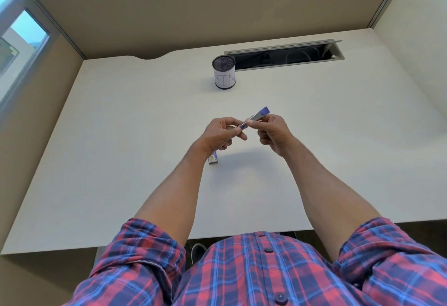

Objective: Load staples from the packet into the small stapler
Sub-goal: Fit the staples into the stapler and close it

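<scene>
Head view shows both hands raised above the table [121, 160]. Fingers of the right hand [273, 134] curl around the small stapler [258, 114], its blue top tilting up and away beyond the fingertips. Fingers of the left hand [220, 134] pinch the stapler's near end; whether they also hold staples is unclear. Below the left fingers, the staple packet [213, 159] lies on the table, partly hidden. Farther beyond the fingers stands a mesh cup [224, 72] labelled BIN.

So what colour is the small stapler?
Blue, with a silvery metal part; the small stapler shows in the head view.
</scene>
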`<action>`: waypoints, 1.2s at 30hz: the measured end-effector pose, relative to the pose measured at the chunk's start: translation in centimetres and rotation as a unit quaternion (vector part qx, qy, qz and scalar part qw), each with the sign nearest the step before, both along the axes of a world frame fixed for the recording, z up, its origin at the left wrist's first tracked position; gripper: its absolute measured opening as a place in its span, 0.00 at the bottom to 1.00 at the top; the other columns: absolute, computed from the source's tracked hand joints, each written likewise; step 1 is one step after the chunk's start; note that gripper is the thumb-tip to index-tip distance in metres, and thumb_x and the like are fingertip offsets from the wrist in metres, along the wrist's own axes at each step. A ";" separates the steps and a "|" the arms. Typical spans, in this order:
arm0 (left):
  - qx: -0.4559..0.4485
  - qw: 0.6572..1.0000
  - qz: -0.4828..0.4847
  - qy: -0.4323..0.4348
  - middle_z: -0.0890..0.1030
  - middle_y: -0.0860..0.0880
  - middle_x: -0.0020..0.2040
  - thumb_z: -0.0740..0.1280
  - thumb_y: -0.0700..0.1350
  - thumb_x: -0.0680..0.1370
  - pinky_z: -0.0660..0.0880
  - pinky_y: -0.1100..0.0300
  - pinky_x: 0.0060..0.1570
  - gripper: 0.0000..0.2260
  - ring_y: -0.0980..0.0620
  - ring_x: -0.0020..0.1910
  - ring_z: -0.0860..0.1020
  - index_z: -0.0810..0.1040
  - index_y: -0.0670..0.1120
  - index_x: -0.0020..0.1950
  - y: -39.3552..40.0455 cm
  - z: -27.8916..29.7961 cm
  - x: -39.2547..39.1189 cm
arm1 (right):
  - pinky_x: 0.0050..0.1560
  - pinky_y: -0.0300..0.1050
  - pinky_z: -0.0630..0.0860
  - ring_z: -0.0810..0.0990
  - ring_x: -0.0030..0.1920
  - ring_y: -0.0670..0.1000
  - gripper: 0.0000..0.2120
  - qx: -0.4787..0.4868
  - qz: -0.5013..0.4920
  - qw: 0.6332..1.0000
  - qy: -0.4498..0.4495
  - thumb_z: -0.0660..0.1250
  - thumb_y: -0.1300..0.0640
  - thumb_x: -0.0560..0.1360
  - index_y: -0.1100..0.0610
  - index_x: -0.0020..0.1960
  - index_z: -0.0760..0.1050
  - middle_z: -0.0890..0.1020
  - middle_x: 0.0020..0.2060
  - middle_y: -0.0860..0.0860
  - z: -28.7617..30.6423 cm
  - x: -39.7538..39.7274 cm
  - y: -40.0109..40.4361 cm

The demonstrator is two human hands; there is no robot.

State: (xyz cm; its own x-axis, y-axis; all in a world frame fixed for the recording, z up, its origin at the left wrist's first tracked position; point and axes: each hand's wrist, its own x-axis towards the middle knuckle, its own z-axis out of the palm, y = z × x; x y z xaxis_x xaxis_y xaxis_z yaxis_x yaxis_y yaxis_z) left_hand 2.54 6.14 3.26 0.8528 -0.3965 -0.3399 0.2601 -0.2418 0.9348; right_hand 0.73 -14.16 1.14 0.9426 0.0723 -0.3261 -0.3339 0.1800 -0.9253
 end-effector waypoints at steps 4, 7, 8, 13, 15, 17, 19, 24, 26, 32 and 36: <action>0.038 0.996 0.016 -0.074 0.87 0.43 0.45 0.71 0.41 0.79 0.69 0.68 0.33 0.08 0.58 0.34 0.76 0.85 0.43 0.56 -0.3 0.0 0.1 | 0.25 0.38 0.55 0.54 0.28 0.49 0.13 0.011 -0.013 1.000 0.008 0.80 0.56 0.70 0.58 0.53 0.84 0.63 0.29 0.46 -0.7 -0.3 -0.4; 0.045 0.993 0.029 -0.103 0.87 0.44 0.45 0.72 0.41 0.78 0.73 0.66 0.44 0.07 0.58 0.43 0.80 0.87 0.44 0.54 -0.4 -0.4 0.2 | 0.25 0.38 0.55 0.54 0.28 0.49 0.11 0.014 -0.021 1.000 0.015 0.80 0.55 0.70 0.56 0.50 0.85 0.61 0.31 0.47 -1.2 -0.8 -0.8; 0.052 0.992 0.033 -0.110 0.87 0.45 0.45 0.72 0.41 0.78 0.73 0.65 0.43 0.07 0.58 0.43 0.79 0.87 0.45 0.54 -0.4 -0.5 0.1 | 0.25 0.38 0.55 0.54 0.29 0.49 0.11 0.015 -0.022 1.000 0.015 0.80 0.54 0.70 0.56 0.50 0.85 0.60 0.31 0.46 -1.4 -0.9 -0.9; 0.049 0.992 0.048 -0.108 0.87 0.46 0.50 0.75 0.38 0.75 0.74 0.63 0.34 0.09 0.57 0.34 0.76 0.87 0.45 0.55 -0.4 -0.9 0.1 | 0.24 0.37 0.55 0.53 0.28 0.48 0.06 0.041 -0.028 0.999 0.019 0.78 0.56 0.72 0.54 0.48 0.85 0.58 0.32 0.47 -1.7 -1.1 -1.4; 0.057 0.991 0.053 -0.107 0.86 0.48 0.48 0.76 0.39 0.75 0.72 0.67 0.30 0.10 0.60 0.29 0.75 0.87 0.46 0.55 -0.3 -0.9 0.1 | 0.24 0.37 0.54 0.52 0.28 0.48 0.05 0.048 -0.029 0.998 0.018 0.77 0.55 0.73 0.54 0.47 0.84 0.56 0.32 0.48 -1.6 -1.1 -1.4; 0.064 0.991 0.049 -0.105 0.86 0.50 0.46 0.76 0.39 0.74 0.71 0.68 0.28 0.09 0.61 0.27 0.74 0.87 0.46 0.54 -0.3 -0.8 0.2 | 0.24 0.37 0.54 0.52 0.28 0.48 0.05 0.053 -0.037 0.998 0.023 0.77 0.53 0.73 0.53 0.44 0.83 0.55 0.32 0.47 -1.4 -1.1 -1.3; 0.064 0.992 0.044 -0.101 0.86 0.52 0.44 0.76 0.38 0.74 0.71 0.69 0.28 0.09 0.61 0.27 0.75 0.87 0.45 0.54 -0.4 -0.6 0.1 | 0.23 0.36 0.54 0.52 0.27 0.47 0.08 0.056 -0.054 0.997 0.029 0.77 0.52 0.74 0.55 0.45 0.80 0.56 0.30 0.46 -1.3 -1.1 -1.2; 0.054 0.994 0.040 -0.087 0.85 0.52 0.41 0.76 0.36 0.74 0.72 0.67 0.30 0.10 0.58 0.29 0.76 0.87 0.43 0.55 -0.4 -0.3 0.1 | 0.24 0.36 0.53 0.52 0.26 0.47 0.07 0.069 -0.084 0.994 0.031 0.73 0.54 0.77 0.57 0.43 0.84 0.56 0.29 0.46 -1.1 -1.0 -1.1; 0.048 0.995 0.038 -0.078 0.86 0.50 0.43 0.77 0.36 0.73 0.73 0.63 0.32 0.11 0.53 0.32 0.76 0.87 0.43 0.55 -0.4 -0.3 0.1 | 0.24 0.37 0.52 0.52 0.27 0.48 0.09 0.075 -0.086 0.993 0.037 0.72 0.52 0.77 0.56 0.43 0.85 0.55 0.29 0.47 -1.0 -1.0 -1.2; 0.042 0.997 0.030 -0.060 0.85 0.47 0.45 0.76 0.35 0.74 0.73 0.57 0.37 0.11 0.47 0.35 0.77 0.86 0.42 0.56 -0.1 -0.4 0.0 | 0.25 0.39 0.50 0.51 0.27 0.48 0.11 0.074 -0.081 0.993 0.051 0.71 0.51 0.77 0.53 0.39 0.86 0.53 0.30 0.48 -1.1 -1.1 -1.1; 0.032 0.997 0.026 -0.066 0.85 0.44 0.44 0.74 0.32 0.74 0.75 0.63 0.34 0.11 0.57 0.33 0.79 0.85 0.38 0.57 -0.2 -0.2 -0.2 | 0.23 0.38 0.51 0.51 0.26 0.47 0.11 0.076 -0.082 0.992 0.060 0.70 0.52 0.75 0.50 0.35 0.81 0.55 0.28 0.46 -1.2 -1.2 -1.1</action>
